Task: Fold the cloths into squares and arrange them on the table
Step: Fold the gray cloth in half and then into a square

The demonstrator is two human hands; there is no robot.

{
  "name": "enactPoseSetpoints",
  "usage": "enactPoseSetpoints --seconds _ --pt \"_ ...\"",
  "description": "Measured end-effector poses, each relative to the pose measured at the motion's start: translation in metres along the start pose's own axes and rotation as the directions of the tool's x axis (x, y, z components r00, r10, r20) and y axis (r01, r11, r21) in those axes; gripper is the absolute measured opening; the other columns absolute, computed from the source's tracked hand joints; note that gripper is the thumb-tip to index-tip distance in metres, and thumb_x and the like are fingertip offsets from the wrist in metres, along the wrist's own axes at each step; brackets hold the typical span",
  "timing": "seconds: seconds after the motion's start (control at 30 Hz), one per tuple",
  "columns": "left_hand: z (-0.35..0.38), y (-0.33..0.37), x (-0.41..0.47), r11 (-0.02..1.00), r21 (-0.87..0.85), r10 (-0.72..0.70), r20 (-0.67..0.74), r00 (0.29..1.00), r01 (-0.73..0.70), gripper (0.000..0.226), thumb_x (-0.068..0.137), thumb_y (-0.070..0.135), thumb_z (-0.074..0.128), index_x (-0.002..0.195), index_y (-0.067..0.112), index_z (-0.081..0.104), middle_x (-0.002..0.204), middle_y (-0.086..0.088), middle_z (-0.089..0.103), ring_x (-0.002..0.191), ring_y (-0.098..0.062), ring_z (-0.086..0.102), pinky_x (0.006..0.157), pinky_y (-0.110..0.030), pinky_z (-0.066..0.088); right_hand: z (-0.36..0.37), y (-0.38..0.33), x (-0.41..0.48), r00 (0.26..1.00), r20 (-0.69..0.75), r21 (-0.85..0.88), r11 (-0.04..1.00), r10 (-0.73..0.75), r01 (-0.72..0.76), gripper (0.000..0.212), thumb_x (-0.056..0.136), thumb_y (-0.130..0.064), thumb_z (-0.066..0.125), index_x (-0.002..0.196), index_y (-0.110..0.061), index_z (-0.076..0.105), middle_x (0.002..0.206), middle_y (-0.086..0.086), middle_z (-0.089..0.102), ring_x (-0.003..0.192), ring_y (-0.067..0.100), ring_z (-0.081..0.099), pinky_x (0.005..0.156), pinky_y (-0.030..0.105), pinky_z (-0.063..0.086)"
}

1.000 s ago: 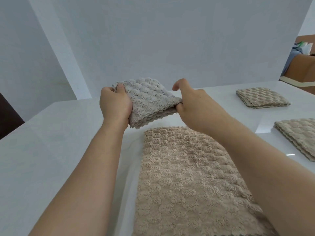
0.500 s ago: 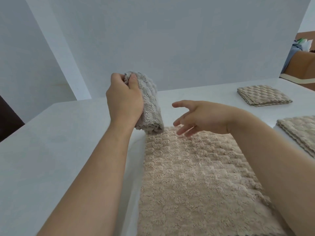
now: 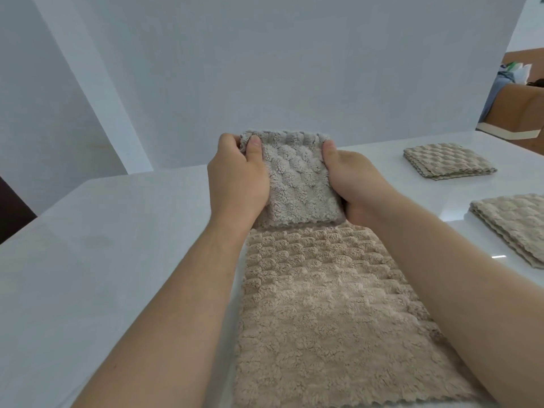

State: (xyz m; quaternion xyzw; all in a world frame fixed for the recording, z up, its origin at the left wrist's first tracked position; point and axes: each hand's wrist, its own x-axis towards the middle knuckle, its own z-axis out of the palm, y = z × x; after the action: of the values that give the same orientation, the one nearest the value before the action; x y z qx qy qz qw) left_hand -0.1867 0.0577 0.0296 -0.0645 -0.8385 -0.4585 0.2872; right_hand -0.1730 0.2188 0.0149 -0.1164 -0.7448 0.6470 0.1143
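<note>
Holding the grey cloth (image 3: 297,184) in the centre of the frame, both hands are above the table (image 3: 103,260). The left hand (image 3: 238,184) grips the left side of it. The thumb lies on top near the upper left corner, and the other fingers go under the cloth, where they are hidden. The right hand (image 3: 353,184) grips the right side in the same manner, with the thumb on top at the upper right corner and the fingers hidden below. The grey cloth is folded to a thick, nearly square pad. Its lower edge comes just over the upper end of the beige cloth (image 3: 323,313); whether the two touch, I cannot tell. The beige cloth lies flat on the table as a long strip, from the centre down to the bottom edge of the frame, between the two forearms. At the right, two more cloths lie folded on the table: the far square (image 3: 447,161) in the upper right, and the near square (image 3: 515,225) at the right edge, partly cut by the frame. Both are well apart from the hands. Behind the table stands a white wall (image 3: 265,69).
</note>
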Motion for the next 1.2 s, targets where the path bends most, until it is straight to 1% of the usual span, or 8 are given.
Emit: enactPoseSetpoints --seconds 0.17,0.27,0.5,0.57,0.67,0.9,1.1,1.2 --pt "0.014 -0.013 -0.007 0.997 0.066 -0.043 0.006 0.999 0.042 0.025 0.108 0.038 0.041 0.100 0.014 0.045 0.074 0.006 0.051 0.063 -0.006 0.047 0.055 -0.030 0.032 0.000 0.008 -0.007 0.955 -0.060 -0.443 0.865 -0.290 0.234 0.047 0.109 -0.048 0.021 0.091 -0.013 0.048 0.076 -0.001 0.051 0.068 0.014 0.049 0.066 0.033 0.031" --pt "0.022 -0.017 -0.013 0.989 0.135 -0.071 0.022 0.997 0.068 0.027 0.109 0.038 0.034 0.100 0.014 0.041 0.076 0.004 0.051 0.065 -0.012 0.048 0.056 -0.036 0.029 0.000 0.017 -0.007 0.946 -0.073 -0.529 0.817 -0.315 0.231 0.046 0.109 -0.050 0.019 0.100 -0.014 0.046 0.076 0.001 0.052 0.070 0.025 0.053 0.061 0.037 0.035" --pt "0.064 -0.019 0.023 0.964 0.260 -0.089 0.136 0.987 0.051 0.032 0.109 0.038 0.027 0.114 0.010 0.043 0.085 -0.002 0.056 0.078 -0.027 0.058 0.054 -0.035 0.033 -0.009 0.016 0.036 0.959 -0.119 -0.736 0.671 -0.257 0.088 0.045 0.110 -0.042 0.019 0.116 -0.010 0.049 0.085 0.007 0.051 0.081 0.033 0.053 0.070 0.041 0.041" --pt "0.083 -0.020 0.047 0.961 0.265 -0.132 0.204 0.970 0.075 0.033 0.109 0.036 0.029 0.121 0.008 0.044 0.100 -0.005 0.060 0.083 -0.024 0.057 0.059 -0.036 0.036 -0.012 0.013 0.067 0.977 -0.069 -0.739 0.668 -0.202 0.086 0.035 0.110 -0.024 0.029 0.132 -0.006 0.049 0.098 0.013 0.053 0.091 0.035 0.057 0.074 0.042 0.047" --pt "0.112 -0.028 0.080 0.947 0.301 -0.203 0.279 0.939 0.116 0.036 0.109 0.032 0.033 0.129 0.004 0.043 0.122 -0.014 0.057 0.097 -0.030 0.055 0.075 -0.037 0.039 -0.010 0.009 0.111 0.991 0.019 -0.762 0.640 -0.134 0.101 0.053 0.098 -0.001 0.038 0.150 -0.007 0.040 0.116 0.018 0.056 0.103 0.036 0.060 0.075 0.036 0.046" --pt "0.176 -0.067 0.119 0.871 0.452 -0.355 0.302 0.885 0.195 0.038 0.104 0.019 0.046 0.139 0.004 0.043 0.141 -0.016 0.052 0.126 -0.035 0.055 0.086 -0.037 0.043 0.005 0.038 0.178 0.992 0.103 -0.900 0.417 -0.075 0.124 0.038 0.095 -0.005 0.050 0.132 -0.004 0.059 0.122 0.015 0.066 0.112 0.032 0.064 0.091 0.038 0.055" --pt "0.202 -0.087 0.122 0.803 0.596 -0.267 0.331 0.905 0.019 0.038 0.097 0.009 0.048 0.134 0.007 0.050 0.132 -0.013 0.059 0.119 -0.033 0.058 0.078 -0.037 0.042 0.018 0.064 0.208 0.986 0.159 -0.972 0.168 -0.051 0.166 0.010 0.089 -0.005 0.048 0.083 -0.010 0.054 0.104 0.007 0.062 0.083 0.028 0.054 0.071 0.035 0.046" --pt "0.205 -0.083 0.119 0.742 0.667 -0.230 0.345 0.910 -0.065 0.037 0.091 0.006 0.052 0.127 0.010 0.055 0.128 -0.011 0.062 0.117 -0.032 0.060 0.076 -0.035 0.040 0.021 0.069 0.206 0.997 0.054 -0.987 0.148 -0.050 0.061 0.013 0.090 -0.008 0.048 0.096 -0.012 0.059 0.104 0.008 0.057 0.100 0.030 0.059 0.077 0.034 0.043"
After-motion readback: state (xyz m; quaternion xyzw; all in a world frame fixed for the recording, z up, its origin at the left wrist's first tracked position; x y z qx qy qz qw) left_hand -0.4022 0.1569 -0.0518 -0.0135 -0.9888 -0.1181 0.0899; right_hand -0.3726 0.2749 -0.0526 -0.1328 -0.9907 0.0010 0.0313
